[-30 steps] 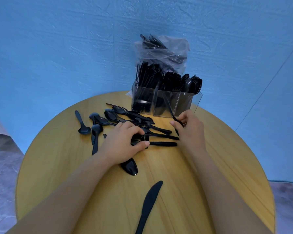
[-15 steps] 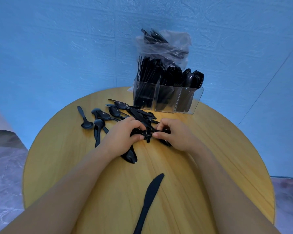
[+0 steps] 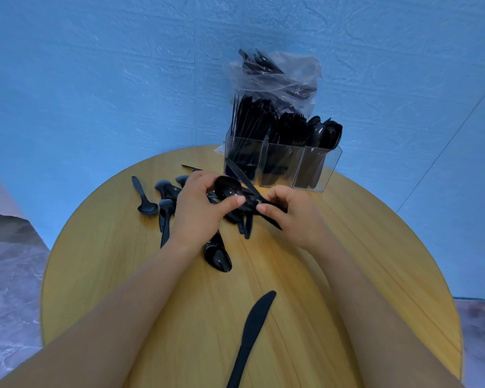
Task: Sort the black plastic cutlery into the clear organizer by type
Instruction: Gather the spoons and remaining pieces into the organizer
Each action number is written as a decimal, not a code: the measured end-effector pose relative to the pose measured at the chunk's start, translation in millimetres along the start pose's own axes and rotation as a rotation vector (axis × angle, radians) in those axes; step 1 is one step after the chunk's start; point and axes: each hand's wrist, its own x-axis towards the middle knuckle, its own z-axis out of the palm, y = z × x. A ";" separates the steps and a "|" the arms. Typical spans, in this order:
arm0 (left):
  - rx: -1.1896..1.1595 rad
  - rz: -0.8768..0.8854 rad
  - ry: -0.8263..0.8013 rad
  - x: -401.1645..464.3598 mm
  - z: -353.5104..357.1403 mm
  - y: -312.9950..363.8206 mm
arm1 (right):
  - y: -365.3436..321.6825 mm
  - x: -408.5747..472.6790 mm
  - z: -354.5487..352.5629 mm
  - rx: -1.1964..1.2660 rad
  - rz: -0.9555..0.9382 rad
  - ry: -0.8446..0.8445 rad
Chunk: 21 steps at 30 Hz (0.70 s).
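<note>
A single head-worn camera looks forward and down, close over the round table (image 3: 375, 275), toward a blue wall (image 3: 95, 79).

The cutlery (image 3: 163, 203) is glossy black plastic; a spoon bowl (image 3: 226, 187) catches a sheen. The organizer (image 3: 305, 166) is clear, smooth hard plastic. Behind it a bag (image 3: 291, 71) is thin crinkled film. The worktop (image 3: 347, 247) is smooth yellow wood grain, the wall (image 3: 95, 79) matt, rough blue.
</note>
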 end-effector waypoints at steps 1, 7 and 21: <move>-0.044 -0.019 0.025 1.1 0.1 -1.5 | -2.3 -0.4 2.1 0.036 0.013 0.024; -0.390 -0.161 0.124 3.5 1.5 -0.2 | -12.4 -1.7 12.8 0.089 0.074 0.058; -0.773 -0.460 0.097 6.8 8.4 5.2 | -19.4 0.4 13.8 0.327 0.118 0.280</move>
